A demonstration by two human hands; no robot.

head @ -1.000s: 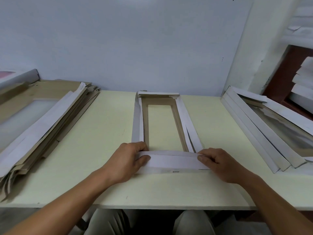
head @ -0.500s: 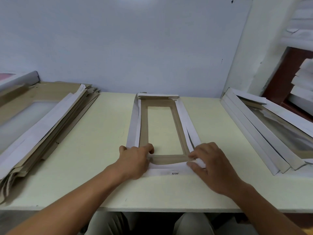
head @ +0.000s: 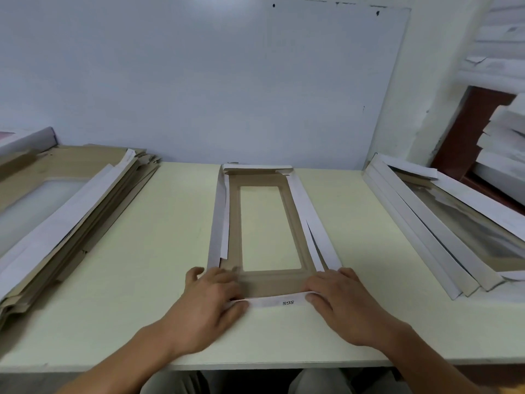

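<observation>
A flat cardboard box blank [head: 292, 211], brown inside with white flaps and a rectangular window cut-out, lies lengthwise in the middle of the pale yellow table [head: 159, 251]. Its near white flap [head: 277, 302], printed "SGS", lies folded outward toward me. My left hand [head: 211, 300] presses flat on the blank's near left corner, fingers spread, thumb on the flap. On the near right corner my right hand [head: 339, 301] presses flat in the same way.
A tall stack of flat brown and white blanks [head: 65, 211] fills the left of the table. A second stack of white-edged windowed blanks [head: 443, 223] lies at the right. A whiteboard [head: 227, 81] leans behind. White boxes [head: 502, 137] are piled at far right.
The near flap, folded over the frame a second ago, has been opened outward toward me. Both hands went from holding its ends to pressing flat on the near corners.
</observation>
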